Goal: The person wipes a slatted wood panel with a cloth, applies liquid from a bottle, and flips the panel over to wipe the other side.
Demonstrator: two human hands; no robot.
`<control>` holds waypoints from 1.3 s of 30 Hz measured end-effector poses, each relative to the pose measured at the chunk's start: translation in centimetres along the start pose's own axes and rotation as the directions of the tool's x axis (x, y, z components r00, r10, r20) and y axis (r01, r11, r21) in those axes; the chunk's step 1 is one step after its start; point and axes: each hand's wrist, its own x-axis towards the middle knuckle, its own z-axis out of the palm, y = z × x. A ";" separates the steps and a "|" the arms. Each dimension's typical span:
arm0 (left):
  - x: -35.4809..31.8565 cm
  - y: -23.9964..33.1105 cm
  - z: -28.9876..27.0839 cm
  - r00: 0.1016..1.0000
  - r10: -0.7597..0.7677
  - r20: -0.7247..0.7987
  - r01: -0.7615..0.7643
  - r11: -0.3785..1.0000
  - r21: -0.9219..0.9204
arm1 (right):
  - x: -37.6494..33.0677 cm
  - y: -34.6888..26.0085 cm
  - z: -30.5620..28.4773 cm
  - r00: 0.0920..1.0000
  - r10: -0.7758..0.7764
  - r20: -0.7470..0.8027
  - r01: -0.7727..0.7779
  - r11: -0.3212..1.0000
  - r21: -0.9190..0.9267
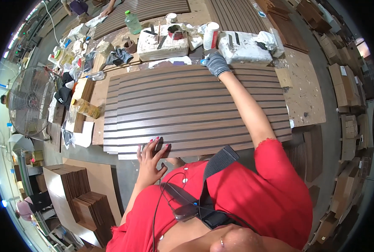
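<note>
A brown slatted wood panel (187, 109) with dark grooves lies flat on the worktable before me, over another panel whose edge shows at its left. My left hand (151, 153), bare, rests with fingers spread on the panel's near edge. My right hand (217, 65) wears a grey knit glove and reaches across to the far edge. Its fingers are curled; a pale blue bit shows at the thumb side, too small to name. Just beyond that hand are a white and red tub (211, 35) and a white paint-smeared block (243, 47) carrying dark strips.
Another smeared block (163, 44) bears a roll of dark red tape (175, 32). A green bottle (132, 22) and a jar of yellowish contents (86, 108) stand leftward. A large fan (31, 101) is at left, and stacked panels (79, 197) lie low left. Another person's hand (107, 10) shows far off.
</note>
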 end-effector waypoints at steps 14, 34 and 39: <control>0.4 -2.5 6.4 0.861 0.086 -0.501 -0.035 0.993 0.110 | -1.7 8.9 -2.2 0.993 0.111 0.034 -0.112 0.993 0.037; 1.0 -2.4 7.7 0.901 0.040 -0.433 0.120 0.934 0.336 | -5.3 19.1 -4.6 0.969 0.127 -0.212 -0.119 0.992 0.048; 1.4 -2.1 7.6 0.899 0.062 -0.433 0.102 0.933 0.345 | -7.2 29.0 -7.2 0.943 0.264 -0.203 -0.265 0.964 0.021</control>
